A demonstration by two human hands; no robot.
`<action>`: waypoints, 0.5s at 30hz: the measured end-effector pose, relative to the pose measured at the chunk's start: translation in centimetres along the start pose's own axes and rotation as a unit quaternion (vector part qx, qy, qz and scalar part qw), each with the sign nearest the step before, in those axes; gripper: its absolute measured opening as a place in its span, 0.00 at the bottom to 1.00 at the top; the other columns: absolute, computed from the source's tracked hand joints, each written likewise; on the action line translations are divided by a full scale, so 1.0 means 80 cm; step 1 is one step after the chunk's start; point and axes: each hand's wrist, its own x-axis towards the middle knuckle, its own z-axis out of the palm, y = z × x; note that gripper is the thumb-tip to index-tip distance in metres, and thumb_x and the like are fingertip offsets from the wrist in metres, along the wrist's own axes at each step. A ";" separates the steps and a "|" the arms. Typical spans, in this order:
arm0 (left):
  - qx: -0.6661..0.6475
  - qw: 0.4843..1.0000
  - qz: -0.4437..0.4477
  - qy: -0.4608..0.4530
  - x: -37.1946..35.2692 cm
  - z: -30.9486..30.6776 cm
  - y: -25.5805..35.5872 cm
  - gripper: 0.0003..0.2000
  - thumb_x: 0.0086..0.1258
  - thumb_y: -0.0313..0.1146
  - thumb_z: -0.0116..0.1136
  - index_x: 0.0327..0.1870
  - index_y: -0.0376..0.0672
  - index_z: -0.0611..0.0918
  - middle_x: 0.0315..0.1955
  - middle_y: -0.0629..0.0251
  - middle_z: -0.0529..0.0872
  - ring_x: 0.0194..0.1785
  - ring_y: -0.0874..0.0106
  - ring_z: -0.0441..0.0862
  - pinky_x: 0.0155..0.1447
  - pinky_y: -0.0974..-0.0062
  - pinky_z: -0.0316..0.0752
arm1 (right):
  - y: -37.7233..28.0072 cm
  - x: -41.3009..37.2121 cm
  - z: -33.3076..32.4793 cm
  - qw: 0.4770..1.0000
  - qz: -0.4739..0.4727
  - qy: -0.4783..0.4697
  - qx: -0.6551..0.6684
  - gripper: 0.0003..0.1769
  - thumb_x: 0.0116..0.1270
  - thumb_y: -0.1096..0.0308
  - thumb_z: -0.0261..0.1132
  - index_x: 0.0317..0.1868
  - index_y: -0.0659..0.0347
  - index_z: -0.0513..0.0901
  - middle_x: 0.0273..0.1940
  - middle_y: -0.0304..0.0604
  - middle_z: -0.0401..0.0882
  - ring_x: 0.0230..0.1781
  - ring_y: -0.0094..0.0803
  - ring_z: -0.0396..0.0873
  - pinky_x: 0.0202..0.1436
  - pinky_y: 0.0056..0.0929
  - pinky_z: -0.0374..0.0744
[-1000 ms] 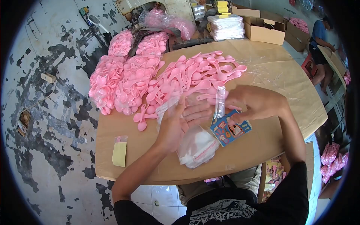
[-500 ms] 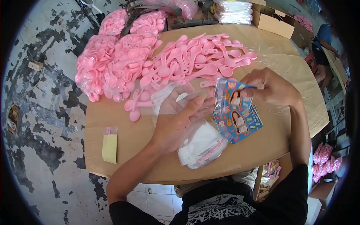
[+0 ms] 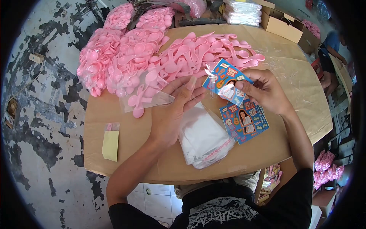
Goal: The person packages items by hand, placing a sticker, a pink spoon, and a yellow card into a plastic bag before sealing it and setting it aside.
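My right hand (image 3: 265, 89) pinches a blue printed card (image 3: 225, 78) between thumb and fingers, tilted above a pile of similar cards (image 3: 248, 124) on the brown table. Near the card's left edge is my left hand (image 3: 177, 103), palm turned up, with a clear plastic bag (image 3: 143, 95) at its fingers and spread out to the left. Below lies a stack of clear bags (image 3: 206, 139) with white inside. Loose pink spoons (image 3: 194, 53) are heaped just beyond both hands.
Bagged pink spoons (image 3: 122, 57) fill the back left of the table (image 3: 133, 168). A small yellow packet (image 3: 110, 145) lies at left. An open cardboard box (image 3: 282, 26) and stacked clear packs (image 3: 243, 12) are at the back. Another person (image 3: 331, 49) sits at far right.
The card in my right hand has lifted off the pile and turned, its face now more visible. The clear bag at my left hand has moved left and spread out over the spoons.
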 end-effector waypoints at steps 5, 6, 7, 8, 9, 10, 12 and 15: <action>-0.027 1.000 0.013 -0.003 -0.001 0.001 -0.011 0.21 0.73 0.36 0.58 0.56 0.25 0.73 0.45 0.52 0.82 0.52 0.65 0.83 0.61 0.70 0.79 | 0.009 -0.002 0.012 0.999 -0.031 0.018 -0.004 0.10 0.70 0.67 0.65 0.46 0.64 0.85 0.29 0.31 0.81 0.26 0.11 0.73 0.27 0.17 0.73; -0.030 0.999 0.014 -0.002 -0.002 0.001 -0.011 0.21 0.73 0.36 0.58 0.56 0.25 0.73 0.45 0.53 0.83 0.52 0.66 0.83 0.60 0.70 0.79 | 0.008 -0.003 0.015 0.999 -0.033 0.033 -0.011 0.10 0.70 0.67 0.65 0.45 0.64 0.85 0.29 0.31 0.82 0.26 0.12 0.73 0.27 0.17 0.73; -0.033 0.999 0.016 -0.001 -0.003 0.001 -0.011 0.21 0.73 0.36 0.58 0.56 0.26 0.74 0.44 0.54 0.83 0.51 0.66 0.83 0.60 0.71 0.79 | 0.006 -0.003 0.018 0.998 -0.035 0.047 -0.018 0.10 0.69 0.68 0.65 0.45 0.64 0.85 0.29 0.32 0.82 0.26 0.12 0.74 0.27 0.18 0.73; -0.035 0.999 0.018 0.000 -0.002 0.001 -0.010 0.21 0.73 0.37 0.59 0.56 0.26 0.74 0.44 0.55 0.83 0.51 0.67 0.83 0.59 0.72 0.80 | 0.005 -0.002 0.020 0.997 -0.039 0.062 -0.024 0.09 0.69 0.68 0.65 0.45 0.64 0.85 0.29 0.33 0.82 0.26 0.12 0.74 0.27 0.18 0.74; -0.016 1.000 0.012 -0.002 -0.003 0.001 -0.007 0.21 0.74 0.36 0.57 0.57 0.27 0.73 0.46 0.55 0.82 0.52 0.66 0.82 0.61 0.69 0.78 | 0.004 -0.001 0.021 0.996 -0.048 0.060 -0.037 0.09 0.69 0.68 0.66 0.45 0.64 0.85 0.29 0.33 0.82 0.26 0.12 0.74 0.26 0.18 0.74; 0.002 1.000 0.003 -0.004 -0.004 0.003 -0.003 0.20 0.74 0.35 0.55 0.59 0.27 0.72 0.49 0.54 0.81 0.54 0.66 0.81 0.63 0.67 0.77 | 0.001 -0.002 0.021 0.996 -0.056 0.058 -0.049 0.09 0.68 0.69 0.66 0.44 0.65 0.85 0.28 0.34 0.82 0.25 0.12 0.74 0.26 0.18 0.74; 0.033 0.999 -0.008 -0.011 -0.004 0.003 -0.001 0.20 0.75 0.34 0.54 0.60 0.27 0.71 0.51 0.54 0.80 0.56 0.65 0.81 0.65 0.64 0.76 | -0.006 -0.004 0.020 0.996 -0.052 0.038 -0.066 0.09 0.68 0.70 0.66 0.44 0.66 0.85 0.28 0.35 0.82 0.25 0.12 0.74 0.26 0.18 0.74; 0.048 0.999 -0.011 -0.020 -0.002 0.001 -0.005 0.21 0.75 0.34 0.54 0.61 0.27 0.71 0.52 0.53 0.79 0.56 0.64 0.81 0.65 0.63 0.76 | -0.013 -0.007 0.019 0.997 -0.028 0.006 -0.070 0.08 0.69 0.70 0.65 0.43 0.66 0.85 0.28 0.36 0.83 0.26 0.13 0.75 0.27 0.18 0.74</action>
